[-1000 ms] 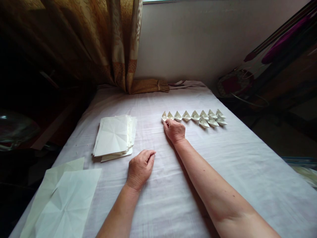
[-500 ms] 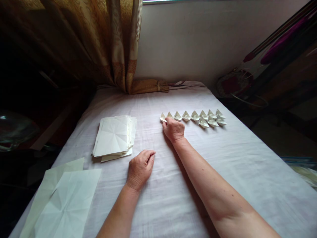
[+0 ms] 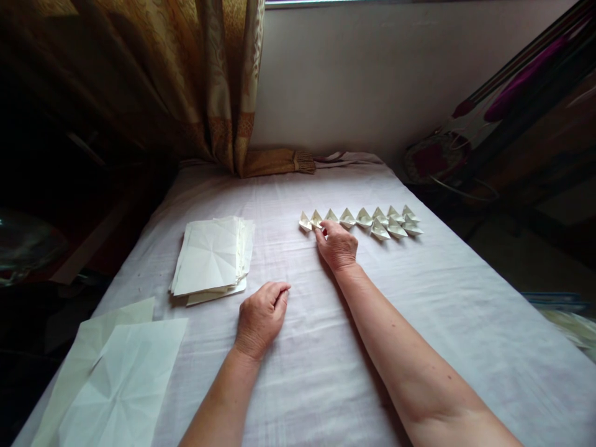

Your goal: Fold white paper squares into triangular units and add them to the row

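Observation:
A row of several small white folded paper boats (image 3: 367,219) lies across the white cloth (image 3: 326,347). My right hand (image 3: 338,246) reaches to the left part of the row, fingers curled, fingertips touching the boats near the left end. The outermost boat (image 3: 305,221) lies free just left of my fingers. My left hand (image 3: 261,316) rests on the cloth as a loose fist, holding nothing. A stack of creased white paper squares (image 3: 212,261) sits to its left.
Two larger creased sheets (image 3: 112,379) lie at the near left corner. A brown patterned curtain (image 3: 209,87) hangs at the back left, its hem on the cloth. Dark furniture and clutter stand on both sides of the covered surface.
My right hand has shifted slightly right along the row, uncovering the two leftmost boats. My left hand has stayed put.

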Action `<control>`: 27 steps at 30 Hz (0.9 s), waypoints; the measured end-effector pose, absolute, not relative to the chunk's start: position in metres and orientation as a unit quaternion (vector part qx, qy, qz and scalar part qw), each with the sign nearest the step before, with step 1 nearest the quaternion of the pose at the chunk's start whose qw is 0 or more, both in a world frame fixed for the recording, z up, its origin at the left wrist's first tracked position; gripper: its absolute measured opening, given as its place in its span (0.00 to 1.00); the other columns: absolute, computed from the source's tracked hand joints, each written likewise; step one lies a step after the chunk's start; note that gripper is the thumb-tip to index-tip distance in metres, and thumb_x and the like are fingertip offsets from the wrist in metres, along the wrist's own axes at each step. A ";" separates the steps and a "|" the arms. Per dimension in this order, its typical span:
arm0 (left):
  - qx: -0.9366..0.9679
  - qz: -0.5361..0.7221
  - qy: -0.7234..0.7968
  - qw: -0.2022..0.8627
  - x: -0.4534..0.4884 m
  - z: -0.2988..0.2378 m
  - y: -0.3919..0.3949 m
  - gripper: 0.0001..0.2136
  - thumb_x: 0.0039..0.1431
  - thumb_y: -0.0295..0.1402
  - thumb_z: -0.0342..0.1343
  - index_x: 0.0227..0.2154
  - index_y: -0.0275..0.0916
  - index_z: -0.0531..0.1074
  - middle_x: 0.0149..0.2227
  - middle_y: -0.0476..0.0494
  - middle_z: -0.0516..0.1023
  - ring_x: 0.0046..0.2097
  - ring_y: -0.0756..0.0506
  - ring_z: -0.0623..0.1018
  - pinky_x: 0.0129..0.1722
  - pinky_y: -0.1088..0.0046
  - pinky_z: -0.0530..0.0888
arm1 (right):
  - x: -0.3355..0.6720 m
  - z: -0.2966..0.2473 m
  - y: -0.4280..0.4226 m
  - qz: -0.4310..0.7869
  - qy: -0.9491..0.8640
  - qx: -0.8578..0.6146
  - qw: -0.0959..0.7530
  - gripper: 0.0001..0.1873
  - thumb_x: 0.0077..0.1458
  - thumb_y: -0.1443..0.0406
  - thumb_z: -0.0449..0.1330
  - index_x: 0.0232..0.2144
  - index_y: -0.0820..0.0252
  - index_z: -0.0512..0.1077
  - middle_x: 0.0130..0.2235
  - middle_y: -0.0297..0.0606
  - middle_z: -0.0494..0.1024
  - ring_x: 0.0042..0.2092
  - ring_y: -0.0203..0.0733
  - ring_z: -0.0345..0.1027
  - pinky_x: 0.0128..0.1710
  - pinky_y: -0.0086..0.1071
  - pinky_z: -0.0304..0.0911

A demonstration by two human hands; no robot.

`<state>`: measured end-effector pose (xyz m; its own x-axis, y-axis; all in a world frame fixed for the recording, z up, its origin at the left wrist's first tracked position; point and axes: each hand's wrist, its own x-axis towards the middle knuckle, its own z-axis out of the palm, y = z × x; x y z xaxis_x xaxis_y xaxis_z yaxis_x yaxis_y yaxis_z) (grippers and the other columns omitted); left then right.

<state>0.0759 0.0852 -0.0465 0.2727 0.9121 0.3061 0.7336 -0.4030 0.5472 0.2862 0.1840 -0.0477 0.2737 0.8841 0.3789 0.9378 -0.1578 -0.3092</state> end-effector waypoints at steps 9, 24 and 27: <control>0.784 0.293 0.525 0.154 0.075 -0.047 0.085 0.08 0.61 0.29 0.53 0.39 0.44 0.76 0.37 0.50 0.82 0.38 0.48 0.81 0.39 0.76 0.75 | 0.290 -0.048 0.189 -0.066 -0.597 -0.763 0.238 0.11 0.62 0.63 0.53 0.36 0.59 0.75 0.39 0.41 0.79 0.36 0.40 0.69 0.29 0.30 0.47; 0.784 0.290 0.526 0.157 0.075 -0.047 0.085 0.08 0.62 0.30 0.52 0.39 0.45 0.76 0.38 0.49 0.82 0.38 0.48 0.81 0.39 0.76 0.75 | 0.289 -0.050 0.186 -0.055 -0.600 -0.756 0.256 0.12 0.61 0.61 0.54 0.38 0.59 0.75 0.39 0.41 0.80 0.37 0.41 0.70 0.30 0.30 0.50; 0.785 0.291 0.525 0.155 0.075 -0.047 0.085 0.08 0.62 0.30 0.52 0.39 0.44 0.76 0.37 0.49 0.82 0.38 0.48 0.81 0.39 0.76 0.75 | 0.289 -0.050 0.182 -0.047 -0.595 -0.755 0.272 0.13 0.60 0.62 0.53 0.42 0.59 0.75 0.39 0.41 0.80 0.38 0.42 0.71 0.32 0.30 0.53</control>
